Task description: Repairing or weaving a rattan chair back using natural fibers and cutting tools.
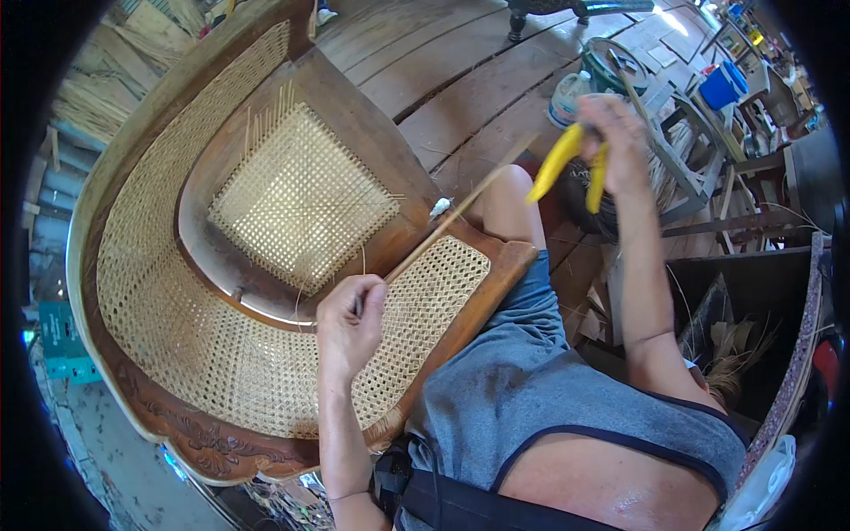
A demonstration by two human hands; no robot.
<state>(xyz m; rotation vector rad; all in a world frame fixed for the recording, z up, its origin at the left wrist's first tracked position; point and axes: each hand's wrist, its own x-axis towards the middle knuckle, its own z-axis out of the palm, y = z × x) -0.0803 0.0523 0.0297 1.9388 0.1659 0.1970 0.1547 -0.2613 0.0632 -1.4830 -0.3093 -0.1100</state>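
Note:
A curved wooden chair (522, 252) with woven cane panels lies before me. Its square seat panel (305, 199) has loose cane ends standing out at the far left edge and near the right corner. My left hand (350, 323) is closed over the near side of the chair. From its fingers a long pale cane strip (452, 217) runs up and to the right; a small dark thing shows in the fist, too little to name. Raised at the right, my right hand (615, 142) grips yellow-handled pliers (558, 164). Motion blurs that hand, and the pliers' jaws are hidden.
A small white lump (439, 207) sits on the chair's seat frame. Beyond my right hand are a plastic jug (568, 97), a green tub (615, 66), a blue bucket (723, 84) and a wooden frame (686, 150). Cane bundles (115, 84) lean at the far left.

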